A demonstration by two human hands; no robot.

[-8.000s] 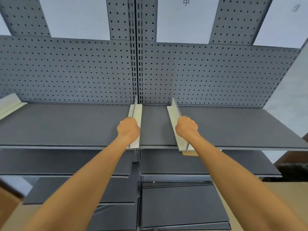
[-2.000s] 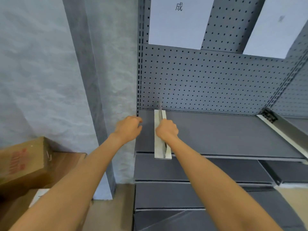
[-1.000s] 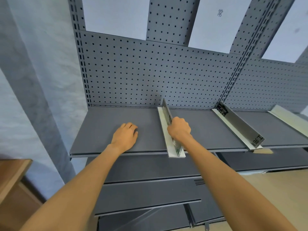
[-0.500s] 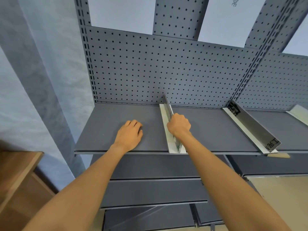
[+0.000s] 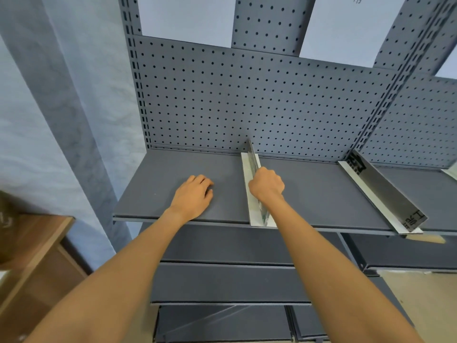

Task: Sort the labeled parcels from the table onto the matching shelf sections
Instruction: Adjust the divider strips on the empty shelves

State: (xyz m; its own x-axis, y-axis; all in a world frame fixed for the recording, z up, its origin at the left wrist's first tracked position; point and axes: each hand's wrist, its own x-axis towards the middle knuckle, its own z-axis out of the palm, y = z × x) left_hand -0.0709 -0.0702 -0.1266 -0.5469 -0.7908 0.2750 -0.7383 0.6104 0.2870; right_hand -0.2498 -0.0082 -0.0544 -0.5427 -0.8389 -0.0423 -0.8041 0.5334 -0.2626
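the right hand is clenched around the upright blade of a metal divider, with the fingers curled over its top edge. the divider is an l-shaped strip; its pale flat foot lies on the shelf and runs from the back panel to the front lip, a little over the edge. the hand grasps it near the middle of its length.

the left hand holds nothing. it rests palm down on the same shelf, to the left of the divider and apart from it, with the fingers loosely bent and the tips touching the grey surface.

further to the right on this shelf stands a second divider, set at an angle, with dark printed characters on its near end and on its far end. at the right edge of the view a small part of a third pale strip is visible.

behind the shelf is a grey pegboard with rows of round holes. white sheets hang on its upper part; one has a printed character at the top, cut by the frame. below are more grey shelves.

to the left is a blue-grey wall, and in the lower left corner a brown wooden cabinet. no parcel and no table can be seen in this view, so i cannot tell where the parcels are.
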